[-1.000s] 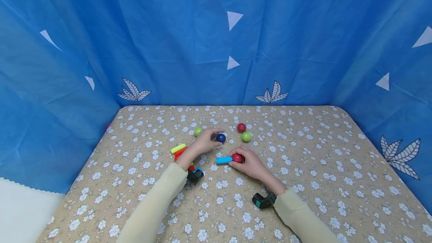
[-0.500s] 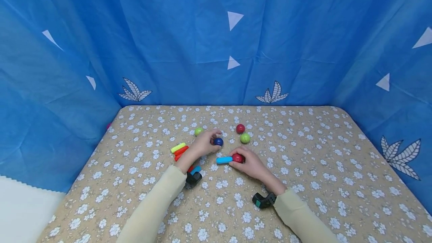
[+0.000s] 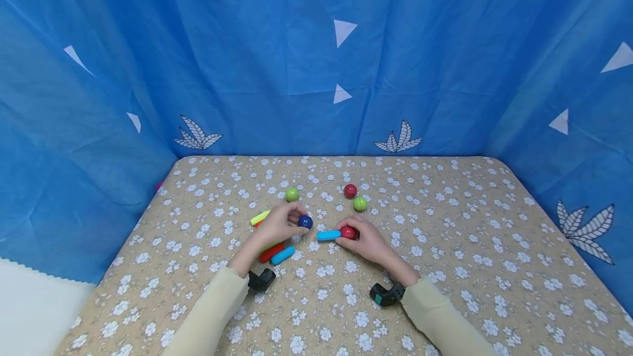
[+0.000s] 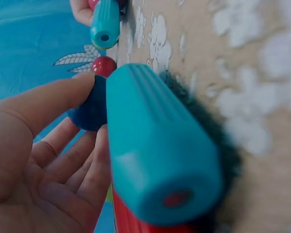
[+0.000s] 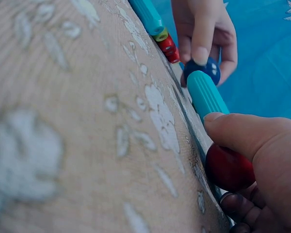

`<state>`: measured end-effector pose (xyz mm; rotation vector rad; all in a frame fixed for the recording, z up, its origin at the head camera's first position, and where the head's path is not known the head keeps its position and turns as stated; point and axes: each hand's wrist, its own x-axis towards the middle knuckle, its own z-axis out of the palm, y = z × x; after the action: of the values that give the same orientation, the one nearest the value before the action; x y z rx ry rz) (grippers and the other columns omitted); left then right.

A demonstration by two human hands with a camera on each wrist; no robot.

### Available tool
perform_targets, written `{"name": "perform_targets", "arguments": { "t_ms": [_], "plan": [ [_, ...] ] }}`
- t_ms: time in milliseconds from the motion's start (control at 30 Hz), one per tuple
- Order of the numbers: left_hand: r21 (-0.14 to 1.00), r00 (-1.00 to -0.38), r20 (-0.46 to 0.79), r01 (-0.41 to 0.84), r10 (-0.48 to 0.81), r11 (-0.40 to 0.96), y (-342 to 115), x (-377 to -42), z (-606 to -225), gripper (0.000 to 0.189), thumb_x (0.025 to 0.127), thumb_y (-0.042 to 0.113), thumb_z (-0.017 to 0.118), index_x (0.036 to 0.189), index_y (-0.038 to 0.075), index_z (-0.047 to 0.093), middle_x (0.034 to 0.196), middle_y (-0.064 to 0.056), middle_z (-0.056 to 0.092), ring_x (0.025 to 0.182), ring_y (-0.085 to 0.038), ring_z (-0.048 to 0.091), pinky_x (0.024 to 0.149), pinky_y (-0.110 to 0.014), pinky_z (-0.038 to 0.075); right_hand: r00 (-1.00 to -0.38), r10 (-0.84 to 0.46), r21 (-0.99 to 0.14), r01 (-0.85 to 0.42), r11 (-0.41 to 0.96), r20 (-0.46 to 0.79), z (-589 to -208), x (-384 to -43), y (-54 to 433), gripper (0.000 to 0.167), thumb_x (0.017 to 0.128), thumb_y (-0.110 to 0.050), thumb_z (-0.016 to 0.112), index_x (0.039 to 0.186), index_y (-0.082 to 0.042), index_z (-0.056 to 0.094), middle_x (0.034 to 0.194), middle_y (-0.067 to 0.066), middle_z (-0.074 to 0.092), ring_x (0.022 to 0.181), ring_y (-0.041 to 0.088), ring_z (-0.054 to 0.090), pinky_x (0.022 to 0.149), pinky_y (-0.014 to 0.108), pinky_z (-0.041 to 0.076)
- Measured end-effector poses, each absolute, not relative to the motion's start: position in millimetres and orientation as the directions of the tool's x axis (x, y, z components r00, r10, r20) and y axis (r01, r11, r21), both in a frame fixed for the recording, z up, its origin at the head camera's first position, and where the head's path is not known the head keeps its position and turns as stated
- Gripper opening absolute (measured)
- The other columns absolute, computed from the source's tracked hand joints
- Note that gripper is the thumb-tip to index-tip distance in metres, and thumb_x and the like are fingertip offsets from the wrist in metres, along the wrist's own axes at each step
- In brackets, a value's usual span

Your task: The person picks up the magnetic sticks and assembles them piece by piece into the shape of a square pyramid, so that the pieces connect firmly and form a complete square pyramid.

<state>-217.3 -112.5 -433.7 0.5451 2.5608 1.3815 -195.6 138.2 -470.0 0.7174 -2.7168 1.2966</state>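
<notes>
My left hand (image 3: pixel 278 225) pinches a dark blue ball (image 3: pixel 305 222) between thumb and fingers, low over the tablecloth. To its right, my right hand (image 3: pixel 372 242) grips a red ball (image 3: pixel 348 232) that meets one end of a light blue rod (image 3: pixel 328 235). This rod is ribbed and points left toward the blue ball; in the right wrist view my right thumb (image 5: pixel 233 125) lies along the joint. Beside my left wrist lie a loose light blue rod (image 3: pixel 283 255) and a red rod (image 3: pixel 271 252); the left hand partly hides other rods behind them.
A green ball (image 3: pixel 292 194) sits behind my left hand. Farther right are another red ball (image 3: pixel 350 191) and a second green ball (image 3: pixel 359 204), close together. A yellow rod (image 3: pixel 259 217) shows beyond my left wrist. Blue curtain (image 3: pixel 306 70) borders the table's back and sides.
My left hand has closed round the blue ball and drawn it left and nearer, uncovering the loose blue rod. The right hand keeps its place; the far red ball has shifted slightly left.
</notes>
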Motion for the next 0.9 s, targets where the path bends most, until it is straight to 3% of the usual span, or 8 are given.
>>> {"name": "perform_targets", "arguments": {
  "t_ms": [233, 400, 567, 900],
  "plan": [
    [0.819, -0.883, 0.049, 0.303, 0.467, 0.487, -119, -203, -438, 0.038, 0.081, 0.009, 0.074, 0.118, 0.006, 0.064, 0.11, -0.008, 0.061, 0.095, -0.021, 0.061, 0.077, -0.029, 0.052, -0.905, -0.369, -0.731, -0.397, 0.556, 0.211, -470, -195, 138, 0.02, 0.079, -0.018, 0.077, 0.096, -0.018, 0.067, 0.099, -0.004, 0.056, 0.089, 0.016, 0.051, 0.074, 0.033, 0.045],
    [0.788, -0.876, 0.094, 0.356, 0.472, 0.503, -117, -198, -439, 0.035, 0.081, 0.011, 0.075, 0.114, 0.006, 0.066, 0.103, -0.004, 0.064, 0.092, -0.017, 0.06, 0.076, -0.028, 0.051, -0.91, -0.364, -0.735, -0.386, 0.558, 0.201, -470, -195, 138, 0.02, 0.079, -0.018, 0.076, 0.097, -0.018, 0.066, 0.1, -0.003, 0.056, 0.09, 0.016, 0.051, 0.075, 0.033, 0.044],
    [0.801, -0.891, 0.076, 0.322, 0.448, 0.505, -114, -196, -439, 0.034, 0.08, 0.01, 0.075, 0.112, 0.005, 0.066, 0.099, -0.004, 0.065, 0.088, -0.016, 0.061, 0.075, -0.027, 0.051, -0.908, -0.369, -0.737, -0.387, 0.555, 0.199, -471, -195, 137, 0.02, 0.08, -0.019, 0.076, 0.097, -0.018, 0.066, 0.1, -0.004, 0.056, 0.09, 0.016, 0.052, 0.074, 0.033, 0.044],
    [0.835, -0.9, 0.107, 0.312, 0.422, 0.453, -107, -195, -446, 0.034, 0.078, 0.008, 0.077, 0.11, 0.002, 0.065, 0.102, -0.008, 0.064, 0.09, -0.02, 0.063, 0.076, -0.027, 0.052, -0.92, -0.337, -0.754, -0.363, 0.548, 0.198, -470, -196, 136, 0.02, 0.078, -0.014, 0.077, 0.096, -0.017, 0.066, 0.095, -0.004, 0.056, 0.087, 0.016, 0.051, 0.072, 0.033, 0.044]
  ]
}}
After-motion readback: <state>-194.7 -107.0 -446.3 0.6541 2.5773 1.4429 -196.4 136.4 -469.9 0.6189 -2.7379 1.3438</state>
